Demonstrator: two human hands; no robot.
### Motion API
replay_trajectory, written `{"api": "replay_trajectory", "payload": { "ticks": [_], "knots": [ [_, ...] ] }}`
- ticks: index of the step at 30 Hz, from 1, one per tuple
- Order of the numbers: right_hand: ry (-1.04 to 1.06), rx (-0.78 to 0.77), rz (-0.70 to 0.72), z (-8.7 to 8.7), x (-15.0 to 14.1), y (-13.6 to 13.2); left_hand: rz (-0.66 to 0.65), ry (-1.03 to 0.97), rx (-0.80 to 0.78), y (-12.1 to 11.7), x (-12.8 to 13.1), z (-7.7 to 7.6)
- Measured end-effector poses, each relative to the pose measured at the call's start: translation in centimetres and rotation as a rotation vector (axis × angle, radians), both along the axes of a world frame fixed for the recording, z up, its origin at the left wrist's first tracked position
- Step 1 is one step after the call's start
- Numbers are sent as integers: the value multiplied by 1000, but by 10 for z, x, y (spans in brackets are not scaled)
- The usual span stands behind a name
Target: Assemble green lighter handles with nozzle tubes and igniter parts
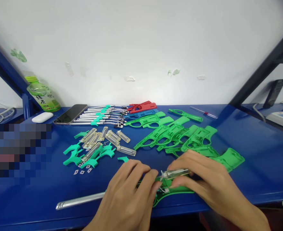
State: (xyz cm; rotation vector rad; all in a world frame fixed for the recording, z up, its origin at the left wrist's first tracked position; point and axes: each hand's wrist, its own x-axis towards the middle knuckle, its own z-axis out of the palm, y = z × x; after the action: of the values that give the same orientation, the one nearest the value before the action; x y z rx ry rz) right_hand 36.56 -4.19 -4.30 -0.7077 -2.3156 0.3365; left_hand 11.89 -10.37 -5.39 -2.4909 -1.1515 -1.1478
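My left hand [128, 189] and my right hand [204, 179] rest near the front edge of the blue table [252, 160], fingers pinched round a green gun-shaped plastic shell [172, 191]. A clear plastic tube piece [176, 173] lies along the shell's top, held between the fingertips of both hands. A long silver metal tube [80, 200] sticks out to the left from under my left hand.
Behind the hands lies a pile of green shells [180, 138], with red [141, 106] and blue [141, 114] ones further back. Clear tubes and teal triggers [95, 146], silver rods [95, 116], a phone [70, 114], a white case [42, 117] and a green bottle [42, 94] sit left.
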Motion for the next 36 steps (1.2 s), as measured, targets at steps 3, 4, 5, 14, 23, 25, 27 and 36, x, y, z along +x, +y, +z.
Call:
{"api": "replay_trajectory", "payload": {
  "ticks": [3, 4, 5, 14, 23, 25, 27, 36],
  "knots": [
    [28, -3, 7, 0, 0, -1, 69, -96, 37, -9, -6, 2],
    [28, -1, 4, 1, 0, -1, 93, -106, 46, -11, -9, 3],
    [23, 0, -3, 1, -1, -1, 116, -98, 37, -13, -11, 4],
    [-6, 70, -59, 2, -3, 0, 137, 66, -40, -7, -7, 5],
    [-91, -31, -59, -3, 0, -2, 144, 124, -16, -10, -6, -1],
    [-101, -42, -54, -3, 0, -3, 132, 164, -22, -15, -10, -5],
    [-104, -44, -48, -2, 1, -3, 119, 207, -35, -19, -12, -8],
    [-118, -54, -19, -1, -1, -5, 74, 257, -92, -18, -15, -11]
  ]
}}
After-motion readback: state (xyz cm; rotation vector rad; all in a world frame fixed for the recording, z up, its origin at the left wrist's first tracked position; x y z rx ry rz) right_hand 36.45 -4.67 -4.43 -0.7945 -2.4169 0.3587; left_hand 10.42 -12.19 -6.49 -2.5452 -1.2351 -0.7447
